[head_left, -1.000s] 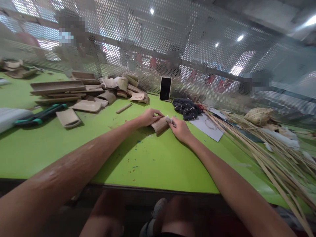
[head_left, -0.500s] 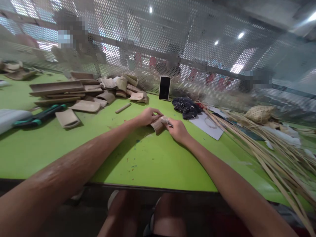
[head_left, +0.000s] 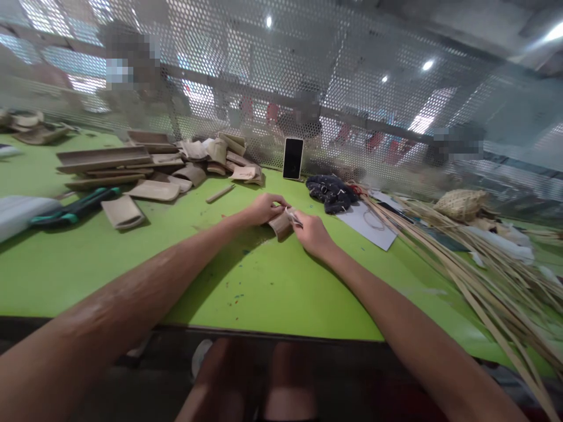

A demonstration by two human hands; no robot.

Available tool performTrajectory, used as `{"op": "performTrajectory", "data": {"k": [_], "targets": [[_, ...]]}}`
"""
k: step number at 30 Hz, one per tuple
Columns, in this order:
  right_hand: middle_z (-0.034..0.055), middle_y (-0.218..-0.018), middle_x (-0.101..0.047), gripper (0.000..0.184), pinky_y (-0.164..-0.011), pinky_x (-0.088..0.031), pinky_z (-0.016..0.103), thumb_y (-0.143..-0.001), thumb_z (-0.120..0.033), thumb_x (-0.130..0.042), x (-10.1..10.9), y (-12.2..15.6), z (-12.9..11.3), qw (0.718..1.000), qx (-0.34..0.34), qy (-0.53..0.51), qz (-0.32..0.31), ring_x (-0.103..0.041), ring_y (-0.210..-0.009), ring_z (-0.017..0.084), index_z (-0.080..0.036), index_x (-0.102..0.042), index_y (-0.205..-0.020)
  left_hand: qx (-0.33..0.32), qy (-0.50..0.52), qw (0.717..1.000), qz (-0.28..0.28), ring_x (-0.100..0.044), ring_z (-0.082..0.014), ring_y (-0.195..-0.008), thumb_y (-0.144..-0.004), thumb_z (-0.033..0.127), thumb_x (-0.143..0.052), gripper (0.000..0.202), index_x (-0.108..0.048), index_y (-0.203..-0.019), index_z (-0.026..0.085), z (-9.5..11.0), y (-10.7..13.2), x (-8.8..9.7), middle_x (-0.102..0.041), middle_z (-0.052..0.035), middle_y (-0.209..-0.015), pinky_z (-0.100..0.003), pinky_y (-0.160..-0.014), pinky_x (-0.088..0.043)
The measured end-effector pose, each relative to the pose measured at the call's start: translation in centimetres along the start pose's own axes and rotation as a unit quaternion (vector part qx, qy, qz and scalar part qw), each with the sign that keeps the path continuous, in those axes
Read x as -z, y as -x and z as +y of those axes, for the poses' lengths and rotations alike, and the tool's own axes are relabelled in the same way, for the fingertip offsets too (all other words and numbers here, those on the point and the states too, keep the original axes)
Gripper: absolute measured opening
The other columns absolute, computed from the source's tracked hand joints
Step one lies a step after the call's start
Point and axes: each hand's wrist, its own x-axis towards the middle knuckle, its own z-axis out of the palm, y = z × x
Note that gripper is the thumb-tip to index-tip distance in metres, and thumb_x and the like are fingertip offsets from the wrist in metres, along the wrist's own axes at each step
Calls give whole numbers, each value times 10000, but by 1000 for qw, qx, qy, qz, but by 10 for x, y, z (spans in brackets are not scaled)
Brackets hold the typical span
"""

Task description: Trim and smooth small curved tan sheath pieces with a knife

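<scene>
A short curved piece of bamboo (head_left: 280, 226) lies on the green table in front of me. My left hand (head_left: 266, 207) is closed on its far left edge, thumb and fingers pinching it. From the other side, my right hand (head_left: 311, 231) grips a small pale folded piece, maybe sandpaper (head_left: 294, 218), and presses it to the bamboo's right end. Fingers hide part of both things, so the pale piece's exact kind is unclear. Fine dust and specks lie on the table below the bamboo.
Cut bamboo pieces (head_left: 193, 152) are heaped at the back left, near black-and-green pliers-like handles (head_left: 74, 210). A phone (head_left: 293, 158) leans upright on the mesh screen. Dark gloves (head_left: 331, 192) lie on white paper (head_left: 372, 227). Long bamboo strips (head_left: 457, 258) stretch along the right.
My right hand has shifted slightly left with the pale piece along the bamboo. My left hand stays on the bamboo, and the camera view has moved a little.
</scene>
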Motion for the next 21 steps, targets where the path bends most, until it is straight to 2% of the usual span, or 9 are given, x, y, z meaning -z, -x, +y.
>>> {"op": "performTrajectory", "data": {"k": [3, 7, 12, 17, 21], "targets": [[42, -720, -649, 113, -602, -314, 261, -904, -123, -521, 0, -1, -1, 1000, 4, -16, -8, -493, -597, 153, -170, -624, -907, 20, -1, 1000, -4, -577, -159, -649, -816, 205, -559, 325, -752, -1071, 141, 0, 0, -1, -724, -78, -815, -272, -615, -435], [56, -702, -637, 139, -604, -312, 269, -905, -96, -503, 1, -4, 0, 998, -53, 8, 17, -494, -608, 162, -149, -631, -887, -16, -13, 1000, 22, -586, -162, -696, -817, 238, -590, 274, -767, -1008, 154, -1, -1, -2, -734, -86, -856, -274, -648, -437], [47, -715, -643, 138, -596, -331, 266, -889, -96, -524, -2, -1, -6, 999, -10, -32, 7, -506, -598, 157, -151, -640, -940, 14, -10, 1000, -1, -585, -163, -668, -799, 199, -559, 320, -761, -1044, 155, 0, -1, -2, -732, -70, -822, -268, -609, -429], [52, -685, -631, 120, -590, -367, 266, -887, -108, -545, -5, -4, -6, 992, -91, -65, 56, -523, -606, 159, -149, -640, -827, -1, -20, 999, 26, -608, -182, -731, -805, 227, -592, 270, -771, -995, 157, 1, -2, -3, -739, -87, -849, -290, -670, -454], [49, -728, -653, 94, -600, -384, 266, -884, -108, -568, -6, -3, -12, 993, -62, -99, 30, -539, -612, 152, -148, -653, -897, 11, -5, 1000, 7, -595, -177, -665, -790, 200, -566, 306, -765, -1019, 157, -2, -3, -4, -737, -84, -801, -281, -591, -437]]}}
